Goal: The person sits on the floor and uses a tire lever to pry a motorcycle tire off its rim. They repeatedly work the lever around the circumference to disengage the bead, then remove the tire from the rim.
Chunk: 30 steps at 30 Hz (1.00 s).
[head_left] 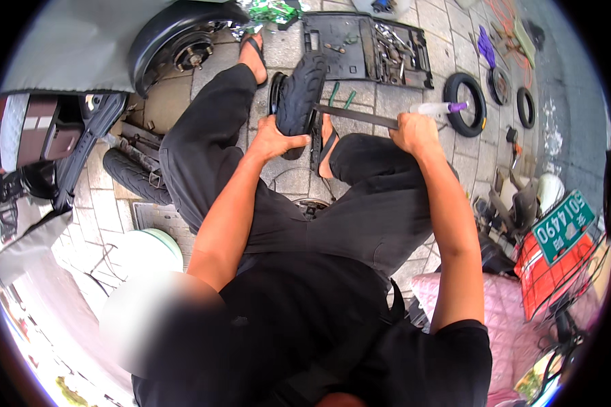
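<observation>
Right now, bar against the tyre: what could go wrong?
1. The dark flat bar in the right hand might slip at the tyre and strike the bare left hand gripping it.
2. The tyre might tip onto the right foot, exposed in its sandal close by.

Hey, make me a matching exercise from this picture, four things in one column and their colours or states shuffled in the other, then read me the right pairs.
Things:
1. Treaded tire at upper centre
2. Flat metal bar
3. Tool case
4. License plate

Colours and states:
A. Lying open
B. Gripped by the right hand
C. Green
D. Gripped by the left hand

Right pairs: 1-D, 2-B, 3-A, 4-C
</observation>
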{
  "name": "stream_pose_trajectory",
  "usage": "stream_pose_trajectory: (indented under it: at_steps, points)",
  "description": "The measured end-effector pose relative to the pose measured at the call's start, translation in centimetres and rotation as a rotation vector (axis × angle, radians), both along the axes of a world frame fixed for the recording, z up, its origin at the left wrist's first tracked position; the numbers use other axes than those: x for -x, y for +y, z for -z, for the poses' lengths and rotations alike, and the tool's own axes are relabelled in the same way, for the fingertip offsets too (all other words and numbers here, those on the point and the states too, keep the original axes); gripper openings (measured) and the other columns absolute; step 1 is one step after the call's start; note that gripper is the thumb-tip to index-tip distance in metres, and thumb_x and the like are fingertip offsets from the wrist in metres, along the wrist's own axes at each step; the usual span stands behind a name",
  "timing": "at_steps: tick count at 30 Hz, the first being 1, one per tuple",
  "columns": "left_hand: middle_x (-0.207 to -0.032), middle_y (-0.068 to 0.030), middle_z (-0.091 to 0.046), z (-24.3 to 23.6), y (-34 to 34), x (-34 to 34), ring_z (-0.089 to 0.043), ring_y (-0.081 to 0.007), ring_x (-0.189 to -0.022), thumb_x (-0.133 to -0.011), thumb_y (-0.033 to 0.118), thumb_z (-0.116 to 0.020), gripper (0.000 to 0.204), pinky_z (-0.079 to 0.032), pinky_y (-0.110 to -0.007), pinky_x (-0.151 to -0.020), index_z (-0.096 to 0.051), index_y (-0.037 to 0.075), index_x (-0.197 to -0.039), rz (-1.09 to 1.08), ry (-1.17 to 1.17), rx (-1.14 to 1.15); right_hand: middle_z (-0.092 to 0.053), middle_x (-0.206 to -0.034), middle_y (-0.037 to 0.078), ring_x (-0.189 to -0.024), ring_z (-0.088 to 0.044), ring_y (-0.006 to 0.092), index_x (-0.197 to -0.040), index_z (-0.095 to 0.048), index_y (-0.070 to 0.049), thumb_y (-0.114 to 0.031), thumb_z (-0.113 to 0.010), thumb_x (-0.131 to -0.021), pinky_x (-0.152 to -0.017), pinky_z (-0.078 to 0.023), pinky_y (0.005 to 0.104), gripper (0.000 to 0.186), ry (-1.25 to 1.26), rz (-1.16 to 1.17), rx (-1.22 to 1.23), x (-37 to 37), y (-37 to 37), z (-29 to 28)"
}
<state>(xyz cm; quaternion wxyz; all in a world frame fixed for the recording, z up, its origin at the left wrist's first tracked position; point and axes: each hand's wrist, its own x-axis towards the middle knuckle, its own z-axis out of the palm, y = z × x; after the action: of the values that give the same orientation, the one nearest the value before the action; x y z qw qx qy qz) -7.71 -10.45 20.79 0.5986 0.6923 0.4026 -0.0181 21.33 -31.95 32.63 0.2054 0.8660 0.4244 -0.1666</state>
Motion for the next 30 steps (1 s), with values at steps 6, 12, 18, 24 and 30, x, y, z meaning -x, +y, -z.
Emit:
stream_pose_trajectory:
  at_steps: [6,12,18,24,30]
  points:
    - [-0.159,-0.0328,-0.044,-3.6,-0.3,-3.5,-0.05,-0.0454,-0.147,-0.064,0.067,-0.096,0.13,-0.045,-0.047,-0.121,-0.047,-0.009,-0.157,-0.274,0.183,-0.059,-0.081,-0.102,0.019,-0.101,-0.078,0.0395,-0.103,-0.079,-0.008,-0.047,-0.08,-0.09,-0.091,-0.06,0.0499,0.042,0.044,-0.044,0.036,0.9,0.2,-0.8]
    - [-0.13,-0.0266,-0.075,0.6,4.0,-4.0,-0.075,-0.0313,-0.118,-0.069,0.046,-0.097,0.089,-0.057,-0.041,-0.102,-0.07,-0.013,-0.13,-0.215,0.112,-0.194,-0.08,-0.101,0.019,-0.1,-0.077,0.039,-0.102,-0.078,-0.009,-0.048,-0.081,-0.089,-0.088,-0.06,0.0502,0.042,0.0,-0.112,0.05,-2.2,-0.2,-3.3]
    - [-0.124,-0.011,-0.077,-1.8,8.1,-2.2,-0.072,-0.0225,-0.113,-0.075,0.031,-0.094,0.068,-0.054,-0.036,-0.102,-0.074,0.0,-0.132,-0.084,0.018,0.249,-0.074,-0.096,0.017,-0.089,-0.072,0.0431,-0.092,-0.068,-0.004,-0.03,-0.084,-0.085,-0.078,-0.057,0.0533,0.031,-0.047,-0.205,-0.376,-4.8,-4.6,-6.5]
    - [-0.125,-0.015,-0.077,-0.8,8.0,0.7,-0.074,-0.0254,-0.111,-0.072,0.033,-0.097,0.076,-0.055,-0.038,-0.103,-0.072,-0.003,-0.133,-0.088,-0.072,0.17,-0.074,-0.093,0.018,-0.09,-0.071,0.0447,-0.09,-0.068,-0.005,-0.031,-0.083,-0.085,-0.079,-0.056,0.0531,0.031,-0.044,-0.015,-0.374,-3.7,-5.5,-4.5]
    - [-0.127,-0.0142,-0.075,-1.5,7.6,0.6,-0.07,-0.0242,-0.116,-0.072,0.034,-0.095,0.08,-0.053,-0.036,-0.106,-0.068,-0.003,-0.138,-0.06,-0.088,0.157,-0.076,-0.098,0.016,-0.093,-0.073,0.0427,-0.093,-0.069,-0.006,-0.03,-0.083,-0.085,-0.08,-0.056,0.053,0.029,0.0,-0.137,-0.338,-3.2,-4.8,-4.6]
